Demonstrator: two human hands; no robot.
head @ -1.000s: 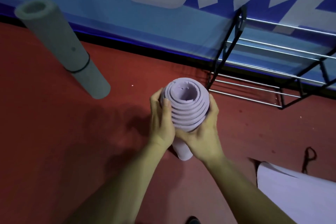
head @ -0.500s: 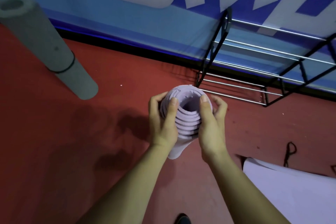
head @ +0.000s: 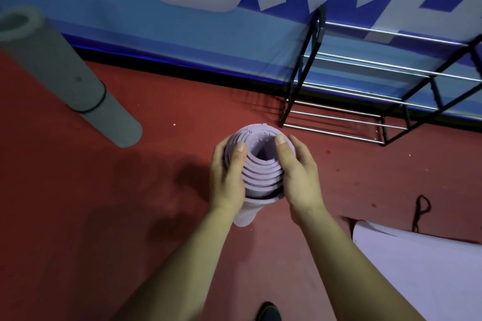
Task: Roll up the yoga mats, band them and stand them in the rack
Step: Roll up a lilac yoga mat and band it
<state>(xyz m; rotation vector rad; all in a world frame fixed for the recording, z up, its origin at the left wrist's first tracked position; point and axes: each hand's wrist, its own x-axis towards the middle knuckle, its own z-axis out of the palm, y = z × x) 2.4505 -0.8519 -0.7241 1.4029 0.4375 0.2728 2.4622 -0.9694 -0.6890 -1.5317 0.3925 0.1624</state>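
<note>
Curling round the upright lilac mat roll (head: 260,174), left hand (head: 227,177) and right hand (head: 297,180) grip it near the rack (head: 318,28).

The wire rack (head: 303,65) stands behind and to the right of the rolled purple mat (head: 263,172), its black corner post near the roll's top, and the banner wall (head: 182,34) closes the far side. To the left a wide stretch of red floor (head: 104,216) lies open up to the grey rolled mat (head: 65,73), well apart. On the right, bare floor runs between the rack and the flat purple mat (head: 417,268), where a loose black band (head: 420,212) lies.
</note>
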